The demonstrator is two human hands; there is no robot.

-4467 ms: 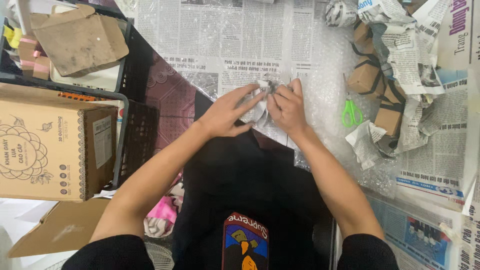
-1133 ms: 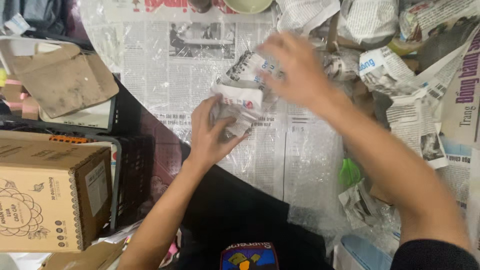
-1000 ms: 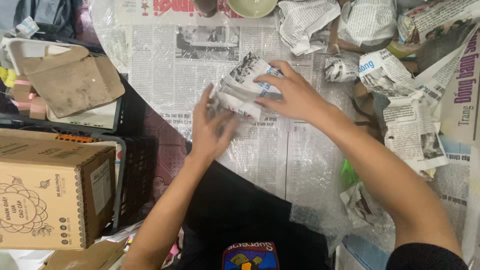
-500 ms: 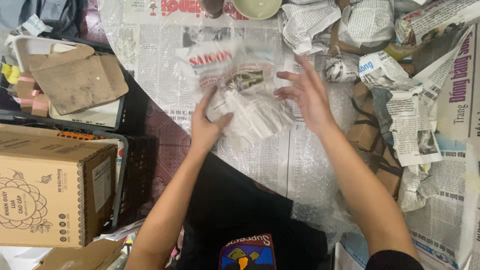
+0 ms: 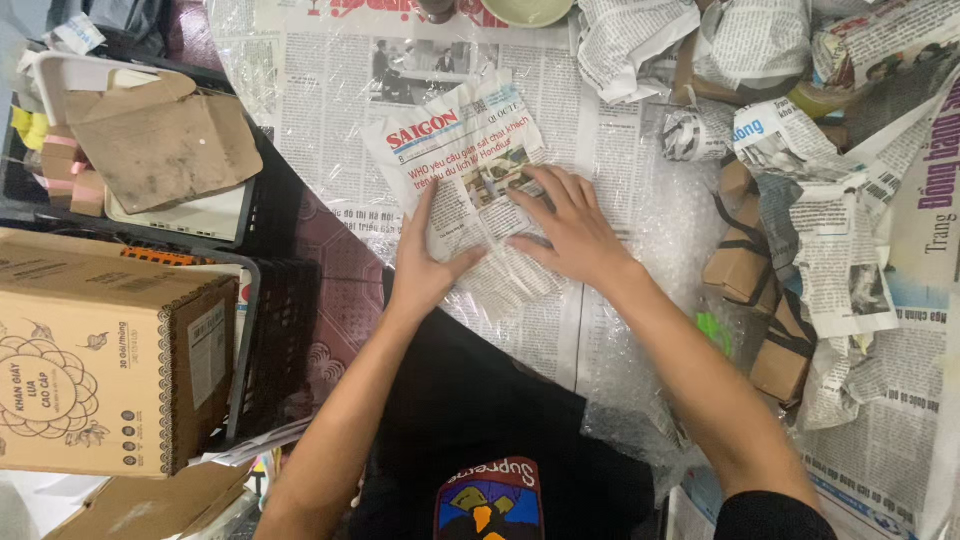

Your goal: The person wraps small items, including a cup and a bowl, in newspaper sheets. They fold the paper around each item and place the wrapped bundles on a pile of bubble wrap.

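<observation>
We see newspaper sheet [image 5: 470,165]: off-white, black print, red headline, small colour photo. Bubble wrap [image 5: 660,230]: clear, dotted. Cardboard box [image 5: 100,370]: tan, dark floral line drawing. Bowl [image 5: 525,10]: pale green. Our shirt [image 5: 490,440]: black, multicoloured patch.

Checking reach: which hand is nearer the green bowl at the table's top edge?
Right. The right hand lies below the bowl; the left hand sits lower and farther left.

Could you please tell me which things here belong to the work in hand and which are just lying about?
In hand: creased newspaper sheet, pressed flat by left hand and right hand.

Lying about: brown cardboard box, crumpled newspaper wads, small brown wrapped parcels, pale green bowl.
</observation>
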